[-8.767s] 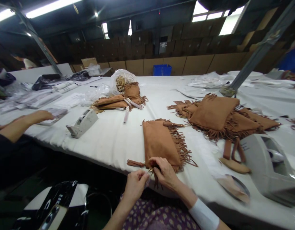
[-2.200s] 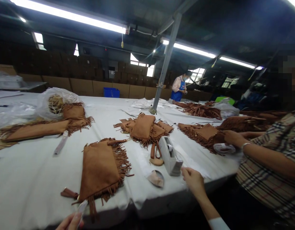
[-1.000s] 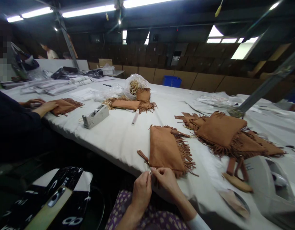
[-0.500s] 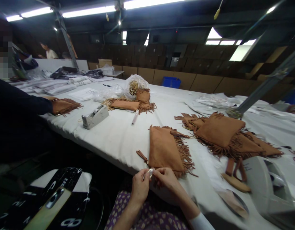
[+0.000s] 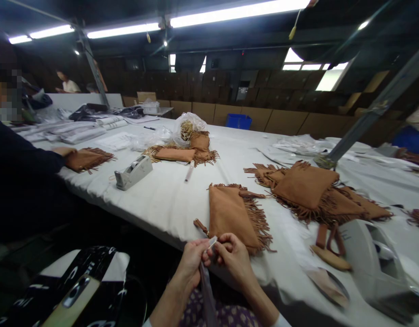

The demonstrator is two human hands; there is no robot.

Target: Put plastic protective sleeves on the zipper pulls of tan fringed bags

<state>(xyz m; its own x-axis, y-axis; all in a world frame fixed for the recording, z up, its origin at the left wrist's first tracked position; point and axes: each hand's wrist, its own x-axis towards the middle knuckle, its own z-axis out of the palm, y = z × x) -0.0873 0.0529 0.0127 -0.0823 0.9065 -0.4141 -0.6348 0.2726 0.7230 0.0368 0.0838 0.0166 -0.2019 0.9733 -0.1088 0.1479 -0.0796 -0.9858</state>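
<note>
Pale strip (image 5: 207, 288), lower centre of frame, hangs from left hand (image 5: 191, 260), grip pinching near upper end; right hand (image 5: 235, 260) curls beside that end, hold unclear. Left presumably steadies it. Fringed pouch (image 5: 227, 213) lies flat on worktop (image 5: 168, 200) beyond, seemingly for reach.

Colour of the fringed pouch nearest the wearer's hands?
The fringed pouch is tan-brown, its fringe darker brown; best seen in the head view.

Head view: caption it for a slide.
Left hand and right hand meet at a small whitish strip before a fringed brown pouch on a white-covered table.
</note>
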